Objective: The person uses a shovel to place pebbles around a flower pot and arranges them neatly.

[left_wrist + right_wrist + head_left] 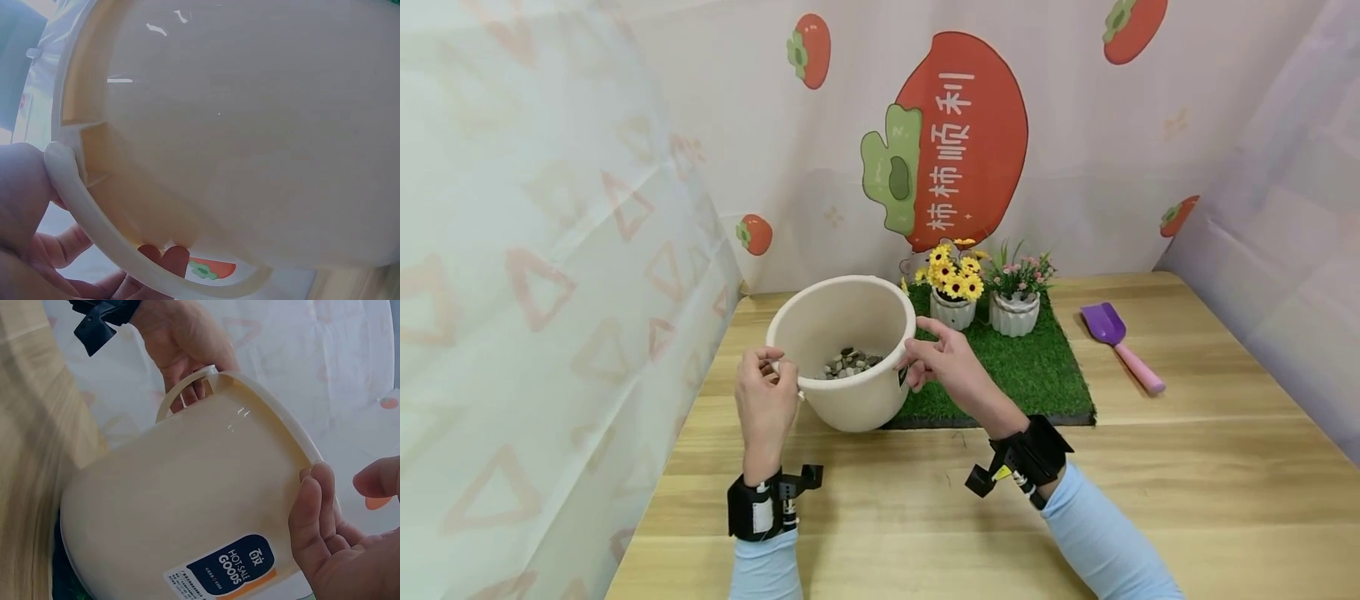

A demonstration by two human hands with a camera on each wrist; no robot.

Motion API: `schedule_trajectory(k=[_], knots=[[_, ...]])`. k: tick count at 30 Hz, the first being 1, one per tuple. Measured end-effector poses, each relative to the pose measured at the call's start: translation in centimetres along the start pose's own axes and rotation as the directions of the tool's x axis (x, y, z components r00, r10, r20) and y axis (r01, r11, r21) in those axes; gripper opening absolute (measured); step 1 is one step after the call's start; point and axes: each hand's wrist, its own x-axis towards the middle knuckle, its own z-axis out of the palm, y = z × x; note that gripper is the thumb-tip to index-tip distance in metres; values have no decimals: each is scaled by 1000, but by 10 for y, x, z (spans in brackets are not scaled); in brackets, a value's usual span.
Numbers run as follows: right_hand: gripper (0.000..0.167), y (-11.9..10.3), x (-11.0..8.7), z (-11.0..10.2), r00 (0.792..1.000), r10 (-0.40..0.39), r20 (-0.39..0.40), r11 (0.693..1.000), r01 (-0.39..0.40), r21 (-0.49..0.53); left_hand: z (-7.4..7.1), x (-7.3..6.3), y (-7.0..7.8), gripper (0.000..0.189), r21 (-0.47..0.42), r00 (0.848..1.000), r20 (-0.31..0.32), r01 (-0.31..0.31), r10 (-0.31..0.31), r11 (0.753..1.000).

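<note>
A cream plastic bucket [850,408] stands tilted on the front left of the artificial grass mat [1022,367], with grey and pale pebbles [850,363] lying inside. My left hand [766,400] grips the bucket at its left rim. In the left wrist view, the fingers of that hand pass through the loop of the bucket's handle [125,250], and its thumb lies by the rim. On the opposite side, my right hand [951,367] touches the rim with bent fingertips. Its thumb stands apart from the bucket in the right wrist view. A printed label [225,569] shows on the bucket's wall.
Behind the bucket's right side, a pot of yellow flowers [952,312] and a pot of pink flowers [1015,318] stand on the mat. A purple scoop [1105,325] with a pink handle lies on the wooden table [1225,467]. Printed cloth [737,125] encloses the back and sides.
</note>
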Motion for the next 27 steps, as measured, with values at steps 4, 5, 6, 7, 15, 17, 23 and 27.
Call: schedule_trajectory(k=[4, 5, 6, 7, 15, 17, 23, 27], knots=[[61, 1, -1, -1, 1000, 1, -21, 1000, -1, -5, 0, 0, 0, 21, 3, 1000, 12, -15, 15, 1000], [62, 1, -1, -1, 1000, 6, -26, 1000, -6, -5, 0, 0, 0, 21, 1, 1000, 17, -12, 12, 1000], [62, 1, -2, -1, 1000, 12, -27, 1000, -12, -5, 0, -1, 0, 21, -1, 1000, 20, -7, 7, 1000], [62, 2, -2, -1, 1000, 16, -26, 1000, -17, -3, 0, -2, 0, 21, -2, 1000, 22, 0, 0, 1000], [62, 4, -5, 0, 1000, 23, -3, 1000, -23, -6, -2, -5, -3, 21, 13, 1000, 15, -2, 1, 1000], [62, 5, -5, 0, 1000, 19, 2, 1000, -19, -4, -3, -5, -3, 21, 26, 1000, 17, -9, 9, 1000], [57, 3, -5, -4, 1000, 16, -27, 1000, -16, -12, -6, -2, -2, 25, 66, 999, 48, -9, 6, 998], [51, 1, -4, -11, 999, 15, -49, 999, -16, -36, -10, 2, -1, 27, 77, 998, 63, 2, -7, 997]])
